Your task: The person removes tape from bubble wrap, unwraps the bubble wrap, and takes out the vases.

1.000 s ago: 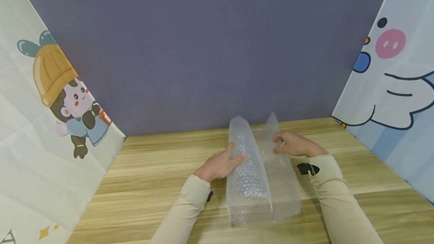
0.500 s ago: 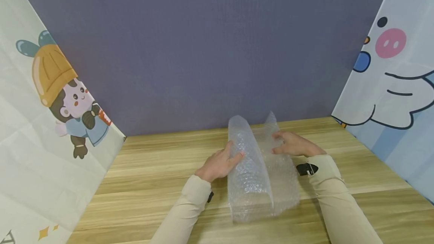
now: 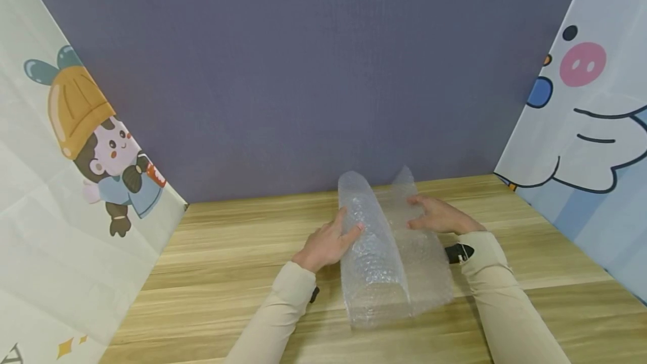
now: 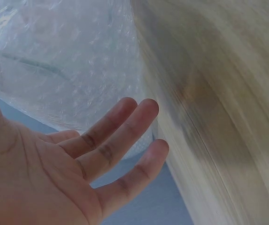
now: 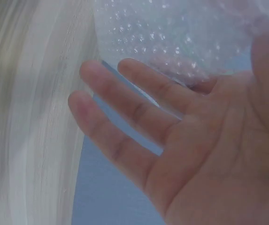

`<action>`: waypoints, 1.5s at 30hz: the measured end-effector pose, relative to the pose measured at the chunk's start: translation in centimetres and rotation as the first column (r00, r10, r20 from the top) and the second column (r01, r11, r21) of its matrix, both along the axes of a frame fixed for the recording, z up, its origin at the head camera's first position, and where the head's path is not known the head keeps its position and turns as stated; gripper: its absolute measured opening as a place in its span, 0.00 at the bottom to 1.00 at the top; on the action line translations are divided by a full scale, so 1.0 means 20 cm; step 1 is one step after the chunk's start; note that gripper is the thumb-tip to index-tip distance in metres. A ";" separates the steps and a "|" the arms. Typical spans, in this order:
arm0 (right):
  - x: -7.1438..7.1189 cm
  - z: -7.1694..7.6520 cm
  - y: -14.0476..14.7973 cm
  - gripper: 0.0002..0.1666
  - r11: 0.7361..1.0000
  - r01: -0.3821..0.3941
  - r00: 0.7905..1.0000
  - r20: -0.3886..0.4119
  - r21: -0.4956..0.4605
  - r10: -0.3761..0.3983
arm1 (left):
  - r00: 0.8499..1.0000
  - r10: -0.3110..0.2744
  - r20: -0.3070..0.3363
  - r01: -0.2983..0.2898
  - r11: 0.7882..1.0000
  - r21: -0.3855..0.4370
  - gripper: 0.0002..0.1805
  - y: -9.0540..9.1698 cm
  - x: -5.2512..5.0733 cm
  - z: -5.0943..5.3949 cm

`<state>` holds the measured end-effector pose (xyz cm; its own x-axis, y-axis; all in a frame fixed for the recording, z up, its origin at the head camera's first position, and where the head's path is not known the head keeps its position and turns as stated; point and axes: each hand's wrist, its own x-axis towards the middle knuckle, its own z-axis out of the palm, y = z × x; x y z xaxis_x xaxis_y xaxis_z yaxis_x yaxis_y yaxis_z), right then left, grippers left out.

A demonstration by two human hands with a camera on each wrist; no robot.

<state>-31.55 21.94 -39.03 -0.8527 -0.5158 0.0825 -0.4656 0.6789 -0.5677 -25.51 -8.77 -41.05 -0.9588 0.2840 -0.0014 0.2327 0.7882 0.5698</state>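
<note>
A piece of clear bubble wrap [image 3: 371,251] stands on the wooden table in the head view, its left part bent over into a rounded, tube-like fold. My left hand [image 3: 323,243] lies against the left side of this fold, thumb and index finger spread on it. In the left wrist view its other fingers [image 4: 125,136] are loosely straight beside the wrap. My right hand [image 3: 442,217] touches the looser right flap, with thumb and index finger apart. The right wrist view shows several relaxed fingers [image 5: 125,105] next to the bubbles. Whether anything lies inside the wrap is unclear.
The wooden table [image 3: 227,274] meets a dark purple-grey panel [image 3: 313,83] behind the wrap. Cartoon-printed sheets stand on both sides, a left sheet [image 3: 45,229] and a right sheet [image 3: 571,145]. A black strap piece [image 3: 459,253] sits at the right cuff.
The bubble wrap's near edge has shifted slightly up and to the right. The fold's top has leaned a little leftward. Both hands have stayed almost in place.
</note>
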 end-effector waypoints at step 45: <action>0.14 0.23 -0.03 0.34 0.997 -0.061 0.995 0.082 0.055 0.056 | 1.000 0.000 -0.007 0.000 1.000 0.001 0.51 0.01 -0.01 0.00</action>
